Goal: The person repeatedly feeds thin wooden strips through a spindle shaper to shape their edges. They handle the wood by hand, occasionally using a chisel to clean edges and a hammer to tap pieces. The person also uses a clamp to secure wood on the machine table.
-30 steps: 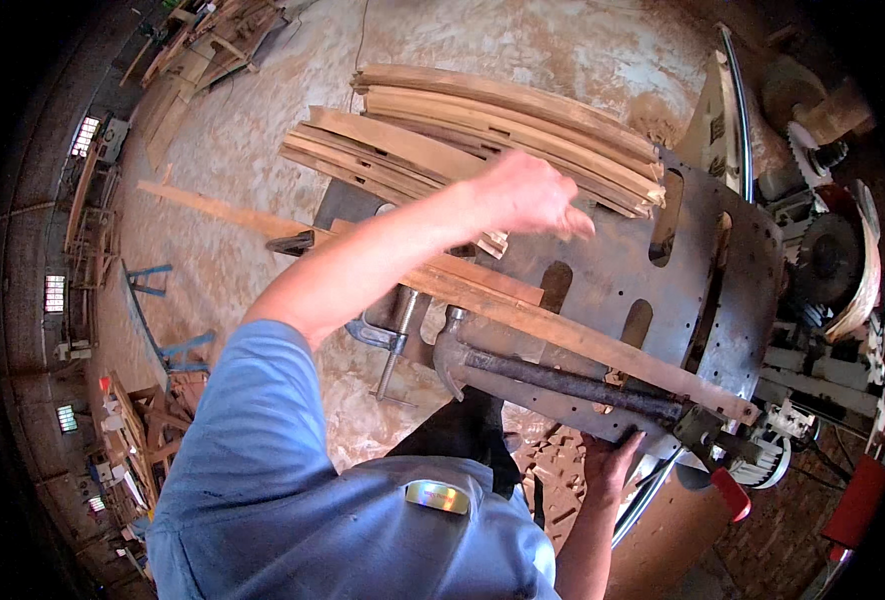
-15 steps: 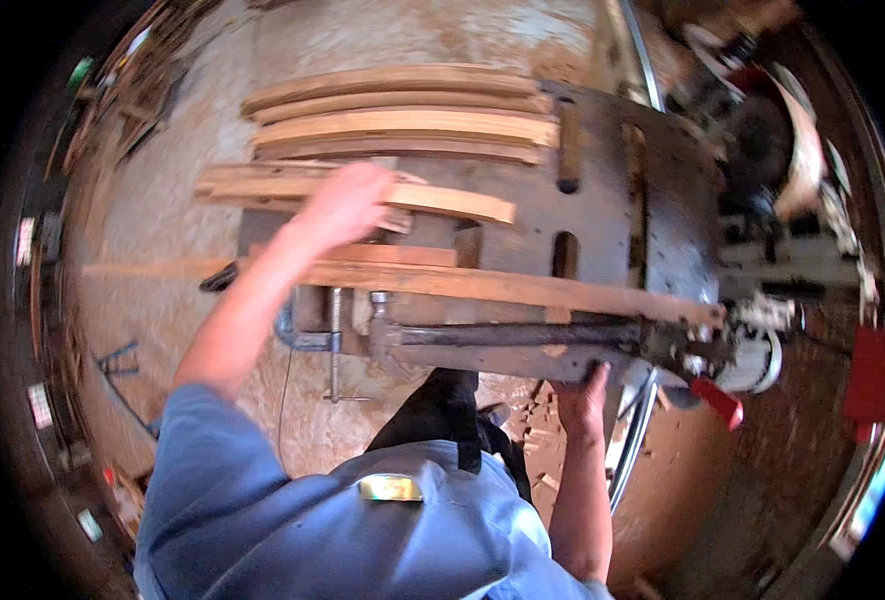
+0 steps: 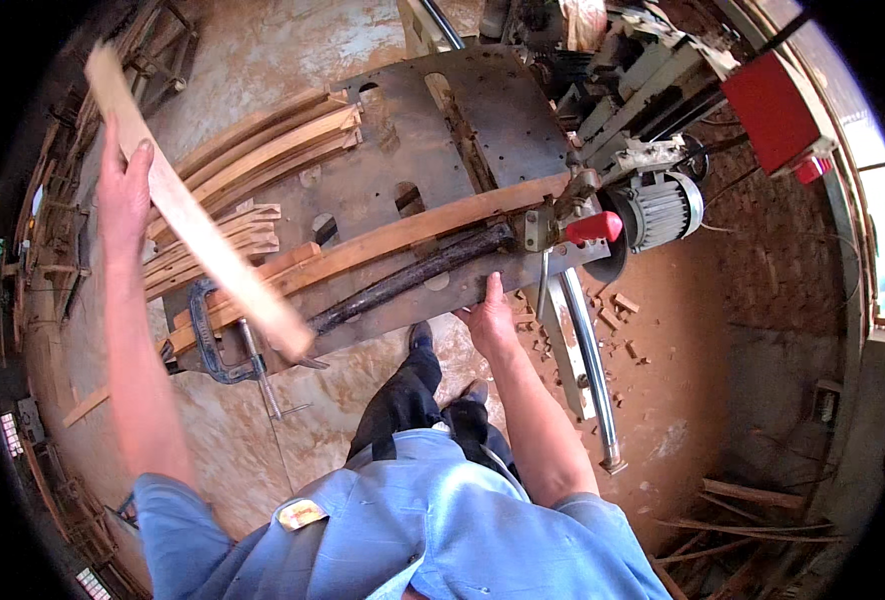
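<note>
My left hand is closed on a pale wooden slat, held tilted above the left part of a metal machine table. The slat's lower end reaches past the table's front edge. At that edge my right hand rests with its thumb on top and its other fingers mostly hidden below. A long wooden strip lies across the table, with a G-clamp at its left end. In front of the strip runs a dark lever bar, near a red handle.
Curved slats lie stacked on the table's far left, with a second slat pile nearer. A grey motor and a red box stand at right. Wood offcuts litter the floor below.
My left hand has lifted a slat from the near pile and swung it left, tilting it up. My right hand stays at the table's front edge. The view has turned to the right.
</note>
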`<state>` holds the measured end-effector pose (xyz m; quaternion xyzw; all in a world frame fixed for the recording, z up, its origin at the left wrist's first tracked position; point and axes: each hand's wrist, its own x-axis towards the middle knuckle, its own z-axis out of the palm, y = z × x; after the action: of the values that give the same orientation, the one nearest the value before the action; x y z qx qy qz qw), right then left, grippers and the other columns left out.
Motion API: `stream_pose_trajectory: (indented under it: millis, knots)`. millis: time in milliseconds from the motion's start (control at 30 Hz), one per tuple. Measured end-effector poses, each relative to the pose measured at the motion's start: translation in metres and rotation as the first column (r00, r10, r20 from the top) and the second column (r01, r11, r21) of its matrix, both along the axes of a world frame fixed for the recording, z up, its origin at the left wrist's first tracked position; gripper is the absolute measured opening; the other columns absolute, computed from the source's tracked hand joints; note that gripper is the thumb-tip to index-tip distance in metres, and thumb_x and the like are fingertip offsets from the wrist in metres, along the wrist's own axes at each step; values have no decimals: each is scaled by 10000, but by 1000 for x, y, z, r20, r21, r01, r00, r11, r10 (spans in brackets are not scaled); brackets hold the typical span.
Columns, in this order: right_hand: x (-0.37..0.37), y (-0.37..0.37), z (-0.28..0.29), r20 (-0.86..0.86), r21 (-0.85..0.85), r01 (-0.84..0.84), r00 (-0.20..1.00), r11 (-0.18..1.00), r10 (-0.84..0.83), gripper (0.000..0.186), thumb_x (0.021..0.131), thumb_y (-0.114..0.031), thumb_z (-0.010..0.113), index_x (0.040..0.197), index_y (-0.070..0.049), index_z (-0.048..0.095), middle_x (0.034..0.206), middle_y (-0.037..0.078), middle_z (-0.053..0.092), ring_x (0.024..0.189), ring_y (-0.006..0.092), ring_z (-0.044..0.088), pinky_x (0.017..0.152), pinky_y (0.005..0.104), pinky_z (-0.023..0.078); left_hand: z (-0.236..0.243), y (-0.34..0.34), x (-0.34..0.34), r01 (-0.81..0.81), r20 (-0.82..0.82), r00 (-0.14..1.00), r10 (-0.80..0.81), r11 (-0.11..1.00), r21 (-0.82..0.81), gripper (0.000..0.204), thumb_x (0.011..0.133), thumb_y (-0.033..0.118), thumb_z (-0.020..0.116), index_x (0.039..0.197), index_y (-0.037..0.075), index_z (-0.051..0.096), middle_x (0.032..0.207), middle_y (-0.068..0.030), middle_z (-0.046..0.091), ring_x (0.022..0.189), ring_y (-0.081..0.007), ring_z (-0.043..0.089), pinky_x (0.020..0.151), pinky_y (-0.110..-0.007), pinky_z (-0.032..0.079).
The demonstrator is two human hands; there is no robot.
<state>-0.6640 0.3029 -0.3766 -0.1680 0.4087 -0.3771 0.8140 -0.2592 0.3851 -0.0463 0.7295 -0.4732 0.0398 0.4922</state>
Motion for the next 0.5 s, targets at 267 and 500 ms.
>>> stream_pose_trajectory:
  millis: [267,500]
  knots:
    - [-35,37,-8,-16,-1,-44,999,999,44,616,958,-517,499,1386,-98,355,1317,86,520,1123,280,574,878,511,509,-162,46,-56,-54,-924,382,-23,997,-47,362,957,160,521,1313,108,481,1024,-75,640,758,-210,640,677,-390,570]
    - [-86,85,-23,-32,-5,-60,998,998,60,595,960,-494,506,1357,-66,391,1263,114,544,1090,280,588,787,475,557,-200,111,-138,115,-633,715,296,843,525,584,871,48,487,1440,68,359,769,-112,630,654,-298,670,611,-396,571]
